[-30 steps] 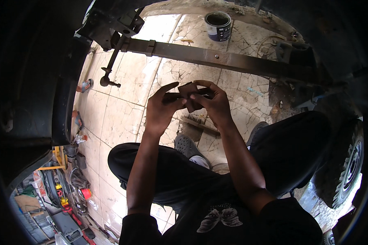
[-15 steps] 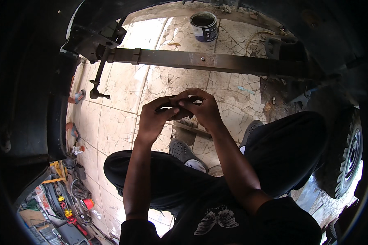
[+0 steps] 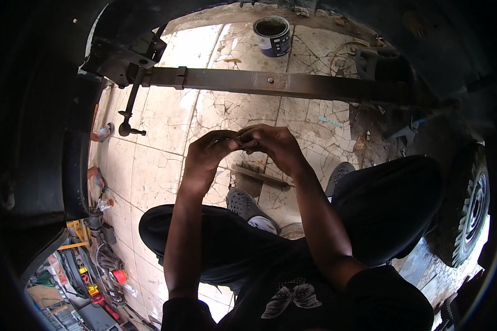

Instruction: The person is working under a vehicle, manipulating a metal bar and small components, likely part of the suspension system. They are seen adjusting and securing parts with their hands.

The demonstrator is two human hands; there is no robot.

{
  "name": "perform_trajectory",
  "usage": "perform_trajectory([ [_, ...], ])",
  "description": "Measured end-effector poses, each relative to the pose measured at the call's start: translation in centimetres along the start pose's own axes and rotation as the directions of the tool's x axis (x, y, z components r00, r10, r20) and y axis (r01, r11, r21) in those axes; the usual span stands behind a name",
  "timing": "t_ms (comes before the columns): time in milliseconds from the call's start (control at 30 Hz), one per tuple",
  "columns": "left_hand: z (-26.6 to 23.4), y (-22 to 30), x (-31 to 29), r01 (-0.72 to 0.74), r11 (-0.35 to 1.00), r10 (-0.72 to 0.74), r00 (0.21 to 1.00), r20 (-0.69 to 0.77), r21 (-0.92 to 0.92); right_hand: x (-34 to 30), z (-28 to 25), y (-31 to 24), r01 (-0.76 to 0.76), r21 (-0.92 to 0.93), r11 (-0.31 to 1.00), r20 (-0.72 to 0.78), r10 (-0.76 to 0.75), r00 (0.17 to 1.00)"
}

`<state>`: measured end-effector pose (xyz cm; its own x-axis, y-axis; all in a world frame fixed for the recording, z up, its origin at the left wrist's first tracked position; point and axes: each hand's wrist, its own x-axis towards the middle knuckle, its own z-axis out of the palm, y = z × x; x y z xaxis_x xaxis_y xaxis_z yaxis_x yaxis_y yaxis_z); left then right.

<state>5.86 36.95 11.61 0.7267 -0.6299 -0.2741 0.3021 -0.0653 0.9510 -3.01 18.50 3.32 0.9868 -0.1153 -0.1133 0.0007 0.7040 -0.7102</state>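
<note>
My two hands meet over the tiled floor, fingertips together, in front of my bent knees. My left hand (image 3: 203, 159) is closed, its thumb and fingers pinching one side of a small dark piece (image 3: 248, 144). On the other side my right hand (image 3: 281, 148) pinches it too. Fingers cover most of the piece, so its kind cannot be made out. On the floor beneath the hands lies a brush (image 3: 270, 179) with a long wooden back and dark bristles, close to my grey clog (image 3: 244, 203).
A leaf spring (image 3: 226, 80) crosses ahead under the vehicle; a rod with a ball-joint end (image 3: 130, 107) hangs at its left. Beyond stands a paint can (image 3: 272, 44). A tyred wheel (image 3: 474, 212) is at right. Tools (image 3: 88, 276) and another person's foot (image 3: 106, 132) are at left.
My fingers have drawn closer together around the small piece, and the gaps between thumbs and fingers have narrowed. More of the brush shows below. The view has shifted slightly.
</note>
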Motion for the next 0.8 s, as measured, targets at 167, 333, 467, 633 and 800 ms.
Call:
perform_trajectory([
  [167,1.6,-0.8,0.0,-0.168,0.977,0.177,0.982,-0.063,0.132,-0.1,0.6,0.4,0.019,-0.261,0.965,-0.132,-0.055,0.990],
  [333,1.4,-1.0,0.8,-0.077,0.990,0.094,0.984,-0.151,0.114,-0.2,1.5,0.3,0.116,-0.172,0.978,-0.204,-0.151,0.967],
  [467,0.9,-1.8,1.1,-0.064,0.998,0.063,0.987,-0.146,0.003,-0.2,1.3,0.1,0.025,-0.255,0.967,-0.190,-0.075,0.979],
  [633,0.5,-2.9,1.7,-0.134,0.990,0.125,0.978,-0.170,-0.042,-0.2,2.0,0.7,0.095,-0.500,0.861,-0.208,-0.226,0.952],
  [800,1.0,-1.7,2.1,-0.093,0.995,0.081,0.973,-0.217,-0.044,0.0,2.1,1.6,0.258,-0.675,0.692,-0.140,-0.463,0.875],
])
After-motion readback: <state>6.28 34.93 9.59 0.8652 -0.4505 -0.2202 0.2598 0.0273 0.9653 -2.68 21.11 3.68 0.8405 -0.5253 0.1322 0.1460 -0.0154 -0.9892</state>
